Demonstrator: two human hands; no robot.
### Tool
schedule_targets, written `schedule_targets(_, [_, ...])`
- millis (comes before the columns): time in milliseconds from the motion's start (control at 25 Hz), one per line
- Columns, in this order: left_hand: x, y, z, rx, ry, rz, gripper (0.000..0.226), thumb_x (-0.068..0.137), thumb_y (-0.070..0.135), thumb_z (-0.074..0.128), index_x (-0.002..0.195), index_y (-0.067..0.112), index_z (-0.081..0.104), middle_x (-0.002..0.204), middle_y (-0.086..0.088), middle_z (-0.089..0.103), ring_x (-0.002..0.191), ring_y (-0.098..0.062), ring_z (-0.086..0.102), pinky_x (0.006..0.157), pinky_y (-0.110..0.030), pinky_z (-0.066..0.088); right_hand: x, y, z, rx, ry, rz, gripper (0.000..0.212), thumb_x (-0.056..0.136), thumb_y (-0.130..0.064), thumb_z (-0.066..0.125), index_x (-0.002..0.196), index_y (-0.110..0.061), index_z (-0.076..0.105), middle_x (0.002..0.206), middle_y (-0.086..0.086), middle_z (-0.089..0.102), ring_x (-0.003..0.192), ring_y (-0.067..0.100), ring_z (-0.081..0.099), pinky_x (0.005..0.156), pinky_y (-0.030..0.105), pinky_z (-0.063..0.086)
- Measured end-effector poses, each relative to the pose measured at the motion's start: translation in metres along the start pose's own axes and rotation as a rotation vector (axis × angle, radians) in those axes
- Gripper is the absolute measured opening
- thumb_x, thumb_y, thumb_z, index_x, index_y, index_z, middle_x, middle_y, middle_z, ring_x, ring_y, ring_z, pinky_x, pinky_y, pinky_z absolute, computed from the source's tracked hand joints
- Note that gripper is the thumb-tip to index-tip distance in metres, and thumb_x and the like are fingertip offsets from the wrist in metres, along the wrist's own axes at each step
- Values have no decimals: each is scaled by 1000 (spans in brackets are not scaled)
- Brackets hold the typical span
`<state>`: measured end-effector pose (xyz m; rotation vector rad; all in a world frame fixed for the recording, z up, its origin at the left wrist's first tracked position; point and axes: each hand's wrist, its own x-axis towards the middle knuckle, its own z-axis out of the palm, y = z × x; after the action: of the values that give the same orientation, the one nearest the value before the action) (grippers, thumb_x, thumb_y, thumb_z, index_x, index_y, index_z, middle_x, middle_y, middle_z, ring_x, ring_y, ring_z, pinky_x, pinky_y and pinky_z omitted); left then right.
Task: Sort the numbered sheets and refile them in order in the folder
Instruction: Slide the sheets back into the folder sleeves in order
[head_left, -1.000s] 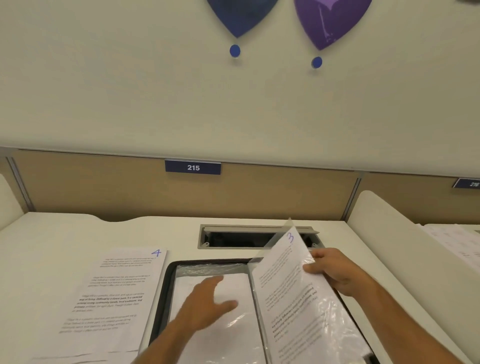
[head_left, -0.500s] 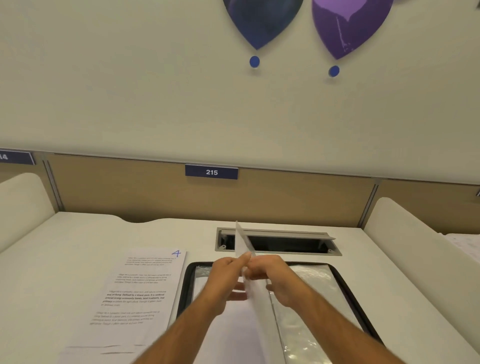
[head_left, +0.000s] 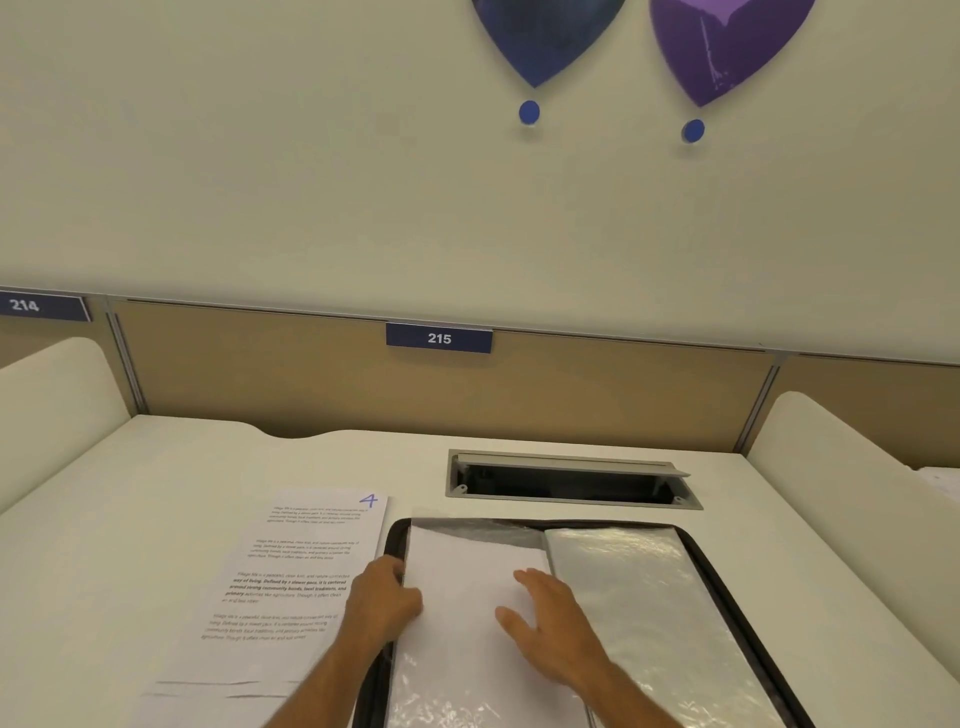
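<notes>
An open black folder (head_left: 727, 577) with clear plastic sleeves lies on the desk in front of me. On its left half lies a sleeve with a sheet (head_left: 467, 582) turned blank side up. My left hand (head_left: 382, 605) grips that sleeve's left edge at the folder's rim. My right hand (head_left: 545, 623) rests flat on the sheet, fingers spread. The right half shows a shiny empty sleeve (head_left: 639, 597). A printed sheet marked 4 (head_left: 296, 582) lies on the desk left of the folder, on top of other sheets.
A grey cable hatch (head_left: 566, 480) stands open in the desk just behind the folder. White curved dividers (head_left: 57, 395) close both sides and a tan back panel carries the label 215 (head_left: 439, 338). More papers show at the far right edge.
The sleeve holding sheet 3 has been turned over from the right half to the left half. Both hands came down with it and now lie on it.
</notes>
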<state>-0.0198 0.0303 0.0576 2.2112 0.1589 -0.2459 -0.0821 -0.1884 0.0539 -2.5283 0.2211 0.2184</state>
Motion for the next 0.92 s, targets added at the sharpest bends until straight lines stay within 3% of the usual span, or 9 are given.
schedule_targets(120, [3, -23, 12, 199, 4, 65, 32, 81, 22, 70, 97, 28, 43, 91, 7, 57, 81, -9, 57, 81, -29, 55, 6, 24, 30, -168, -18, -44, 123, 57, -96, 0, 160, -30, 11, 169, -1, -1, 155, 20, -6, 124, 35, -3])
schedule_targets(160, [4, -29, 15, 297, 8, 94, 38, 82, 29, 69, 112, 27, 45, 99, 7, 59, 87, -10, 58, 81, -27, 52, 6, 29, 40, -214, 38, -77, 115, 67, -97, 6, 160, -30, 14, 169, 3, 3, 155, 21, -6, 122, 33, -6])
schedule_targets(240, [9, -44, 21, 543, 86, 215, 52, 83, 43, 62, 131, 29, 46, 117, 7, 57, 105, -15, 55, 87, -30, 47, 10, 42, 55, -356, 75, -83, 93, 83, -90, 26, 150, -27, 43, 159, 11, 37, 152, 26, 10, 118, 36, 1])
schedule_targets(320, [13, -62, 25, 699, 150, 368, 48, 86, 50, 49, 128, 31, 60, 127, 2, 61, 114, -22, 59, 94, -44, 46, 17, 48, 69, -418, 42, -53, 84, 85, -86, 35, 138, -25, 58, 145, 12, 55, 146, 24, 15, 115, 40, 7])
schedule_targets(440, [18, -95, 35, 818, 65, 461, 58, 103, 49, 15, 127, 33, 65, 135, 0, 64, 121, -25, 63, 111, -49, 18, 18, 50, 75, -489, 201, -99, 86, 84, -85, 38, 139, -23, 59, 146, 14, 53, 152, 24, 4, 115, 43, 7])
schedule_targets(600, [14, -101, 42, 794, 27, 449, 61, 103, 49, 10, 133, 34, 61, 139, 3, 61, 126, -20, 57, 117, -40, -1, 25, 55, 80, -508, 251, -109, 86, 84, -84, 37, 138, -21, 59, 147, 16, 52, 154, 23, -11, 115, 46, 8])
schedule_targets(760, [14, -98, 35, 742, 8, 445, 50, 101, 49, 25, 128, 38, 65, 134, 7, 64, 119, -16, 63, 113, -39, 10, 30, 58, 85, -472, 282, -172, 88, 82, -86, 38, 139, -20, 57, 156, 15, 39, 154, 22, -10, 116, 46, 9])
schedule_targets(880, [21, -90, 28, 667, 47, 518, 47, 79, 56, 47, 117, 40, 70, 122, 11, 69, 107, -11, 67, 95, -48, 47, 39, 64, 88, -465, 274, -190, 93, 78, -90, 36, 142, -23, 46, 167, 7, 5, 155, 21, -10, 117, 46, 6])
schedule_targets(920, [25, -90, 24, 648, 66, 539, 47, 77, 57, 49, 115, 38, 70, 119, 12, 69, 103, -9, 67, 85, -46, 54, 41, 65, 88, -467, 278, -192, 94, 76, -91, 35, 142, -25, 44, 168, 5, 7, 155, 22, -8, 119, 45, 4])
